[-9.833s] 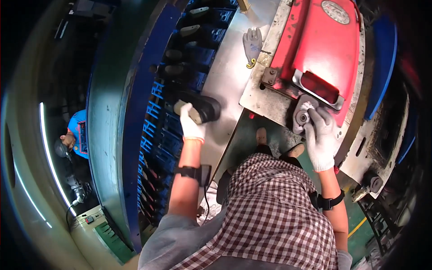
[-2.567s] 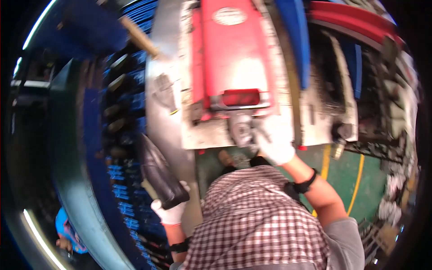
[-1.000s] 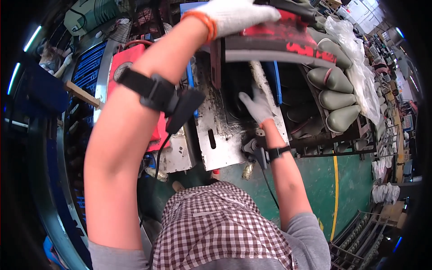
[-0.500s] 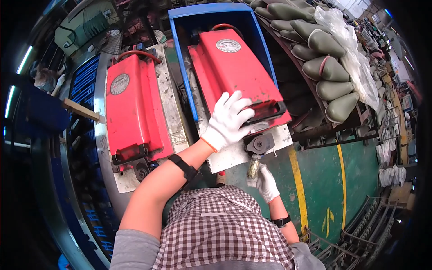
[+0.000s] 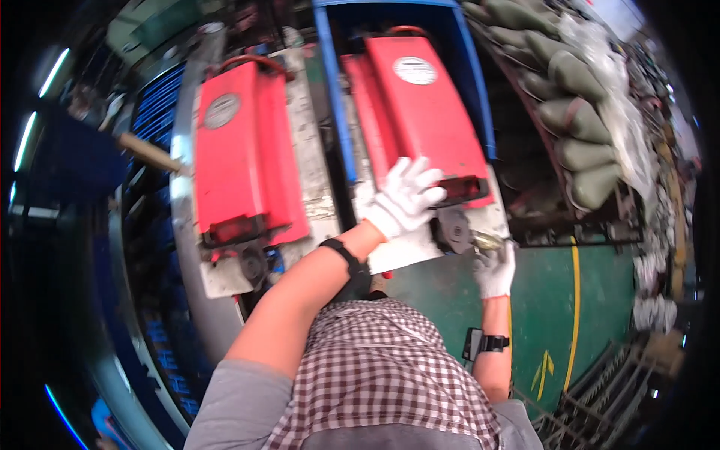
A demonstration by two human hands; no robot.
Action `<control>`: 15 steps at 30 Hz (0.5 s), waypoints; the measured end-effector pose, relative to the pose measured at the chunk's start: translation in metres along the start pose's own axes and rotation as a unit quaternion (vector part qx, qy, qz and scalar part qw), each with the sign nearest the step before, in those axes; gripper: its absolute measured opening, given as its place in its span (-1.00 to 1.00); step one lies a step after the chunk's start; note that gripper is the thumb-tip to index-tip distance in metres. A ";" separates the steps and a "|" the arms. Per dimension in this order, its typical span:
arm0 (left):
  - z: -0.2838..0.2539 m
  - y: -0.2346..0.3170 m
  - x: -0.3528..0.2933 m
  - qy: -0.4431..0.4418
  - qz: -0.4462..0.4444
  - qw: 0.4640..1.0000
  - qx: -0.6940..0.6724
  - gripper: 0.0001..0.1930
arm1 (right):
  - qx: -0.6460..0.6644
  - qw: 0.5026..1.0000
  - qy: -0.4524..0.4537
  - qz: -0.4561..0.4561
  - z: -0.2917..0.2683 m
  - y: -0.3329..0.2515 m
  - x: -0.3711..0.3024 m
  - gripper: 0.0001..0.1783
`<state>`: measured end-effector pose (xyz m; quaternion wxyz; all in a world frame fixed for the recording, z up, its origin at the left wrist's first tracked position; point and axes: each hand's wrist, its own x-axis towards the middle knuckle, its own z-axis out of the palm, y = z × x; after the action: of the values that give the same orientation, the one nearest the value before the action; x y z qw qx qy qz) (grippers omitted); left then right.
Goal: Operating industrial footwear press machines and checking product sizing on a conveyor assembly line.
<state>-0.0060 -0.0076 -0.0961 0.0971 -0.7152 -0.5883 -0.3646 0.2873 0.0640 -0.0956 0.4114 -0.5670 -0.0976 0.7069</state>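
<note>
Two red machine covers stand side by side in front of me. My left hand (image 5: 405, 196), in a white glove, lies with fingers spread on the near end of the right-hand red cover (image 5: 427, 97), beside its black recessed grip (image 5: 461, 190). Below that grip a dark round hub (image 5: 455, 231) carries a short lever handle (image 5: 486, 241) wrapped in something yellowish. My gloved right hand (image 5: 495, 271) is closed around this handle, which points to the right. The left-hand red cover (image 5: 244, 150) has a similar grip and hub, and neither hand touches it.
A blue frame (image 5: 334, 90) surrounds the far part of the right machine. Olive-green boot-shaped pieces (image 5: 577, 120) are piled on a rack at right, next to clear plastic sheeting (image 5: 630, 135). Green floor with yellow lines (image 5: 575, 300) lies at right. A metal rack (image 5: 600, 405) stands lower right.
The lever handle has swung from pointing toward me to pointing right, my right hand moving up and right with it. My left hand stays on the cover. The whole view has shifted slightly.
</note>
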 end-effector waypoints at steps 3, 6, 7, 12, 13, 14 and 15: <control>-0.021 0.017 0.013 -0.008 -0.037 0.998 -0.045 -0.47 | -0.121 0.971 -0.029 -0.206 -0.021 0.012 0.011 -0.62; -0.089 0.033 -0.001 0.074 -0.080 0.986 -0.124 -0.53 | -0.317 0.858 0.000 -0.405 -0.031 0.032 -0.001 -0.66; -0.117 0.028 -0.007 0.075 -0.104 0.984 -0.126 -0.53 | -0.320 0.860 -0.016 -0.398 -0.031 0.042 -0.001 -0.66; -0.272 -0.010 -0.127 0.296 -0.357 0.883 0.070 -0.64 | -0.420 0.772 -0.289 -0.380 0.019 0.106 -0.039 -0.75; -0.284 -0.026 -0.160 0.388 -0.462 0.796 0.040 -0.64 | -0.431 0.744 -0.325 -0.394 0.037 0.125 -0.052 -0.75; -0.299 -0.050 -0.200 0.461 -0.507 0.729 -0.017 -0.62 | -0.484 0.667 -0.374 -0.426 0.057 0.136 -0.066 -0.75; -0.308 -0.071 -0.243 0.459 -0.565 0.686 -0.001 -0.59 | -0.493 0.600 -0.431 -0.459 0.075 0.150 -0.074 -0.72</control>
<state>-0.2065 -0.3490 -0.0505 0.1296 0.0091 -0.7626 -0.6337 0.1522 -0.0589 -0.1079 0.2494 -0.1937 -0.8449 0.4318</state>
